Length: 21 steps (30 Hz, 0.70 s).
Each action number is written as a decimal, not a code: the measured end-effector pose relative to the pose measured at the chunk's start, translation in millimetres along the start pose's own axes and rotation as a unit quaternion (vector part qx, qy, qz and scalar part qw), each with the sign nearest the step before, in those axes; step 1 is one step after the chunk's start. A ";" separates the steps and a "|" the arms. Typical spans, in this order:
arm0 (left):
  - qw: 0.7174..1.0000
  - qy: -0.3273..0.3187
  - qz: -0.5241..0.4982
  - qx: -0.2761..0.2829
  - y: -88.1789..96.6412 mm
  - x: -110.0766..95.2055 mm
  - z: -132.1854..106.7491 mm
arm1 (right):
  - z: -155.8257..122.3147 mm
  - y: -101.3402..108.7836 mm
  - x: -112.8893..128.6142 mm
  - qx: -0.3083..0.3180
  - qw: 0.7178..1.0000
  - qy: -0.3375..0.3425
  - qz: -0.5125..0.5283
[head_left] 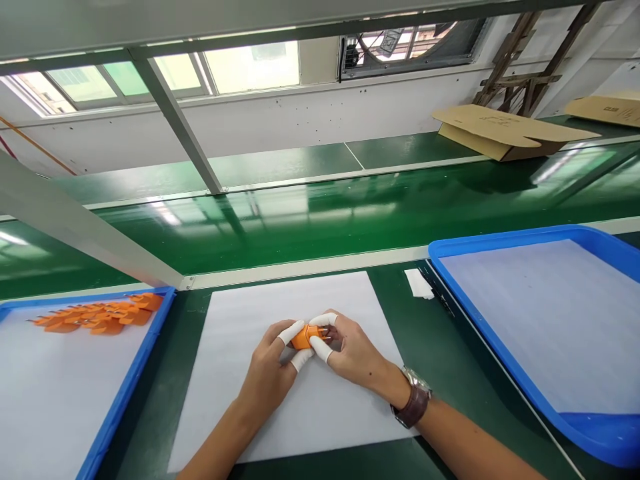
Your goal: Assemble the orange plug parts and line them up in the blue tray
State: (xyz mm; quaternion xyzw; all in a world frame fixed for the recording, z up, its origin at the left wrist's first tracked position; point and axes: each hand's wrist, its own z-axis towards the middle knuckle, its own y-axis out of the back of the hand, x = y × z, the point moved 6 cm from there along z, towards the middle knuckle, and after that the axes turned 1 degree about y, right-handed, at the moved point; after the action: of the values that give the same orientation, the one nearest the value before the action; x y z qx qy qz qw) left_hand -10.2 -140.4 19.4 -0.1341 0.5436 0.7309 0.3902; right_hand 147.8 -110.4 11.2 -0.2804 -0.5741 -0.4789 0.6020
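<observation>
Between my two hands, over a white paper sheet [320, 413], is a small orange plug-like piece [303, 338] with metal prongs pointing right. My left hand [270, 367] pinches its left end between thumb and forefinger. On the prong side, my right hand [350, 350] grips it with thumb and forefinger. White finger cots cover the thumbs and forefingers of both hands. Part of the piece is hidden behind the fingertips. A watch with a brown strap [413, 403] is on my right wrist.
At left, a blue tray [127, 380] holds several orange pieces [107, 315] with prongs. Another blue tray [500, 380], lined with white paper, is at right. Beside it lie white paper slips [419, 284] and a dark pen-like item [440, 290]. A green conveyor belt [320, 220] and cardboard box [505, 130] lie beyond.
</observation>
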 end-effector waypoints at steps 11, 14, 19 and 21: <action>1.000 -0.010 -0.018 -0.008 -2.8 0.5 -2.7 | 0.7 -0.5 -0.6 0.031 0.999 -0.023 -0.003; 1.000 0.009 -0.028 0.003 -0.5 0.4 -0.5 | 0.8 -0.9 -4.7 0.019 0.999 -0.046 0.016; 0.995 0.044 -0.078 0.033 5.8 1.8 4.0 | -2.4 -0.6 3.0 0.007 1.000 -0.019 0.006; 0.991 0.065 -0.109 0.031 7.0 4.3 3.7 | -2.3 1.1 10.5 0.025 1.000 -0.001 0.004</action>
State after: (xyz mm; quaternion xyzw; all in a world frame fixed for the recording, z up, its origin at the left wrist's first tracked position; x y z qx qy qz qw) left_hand -17.2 -135.9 23.0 -0.2276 0.5728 0.6565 0.4349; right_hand 148.5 -114.7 21.1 -0.2681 -0.5857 -0.4616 0.6100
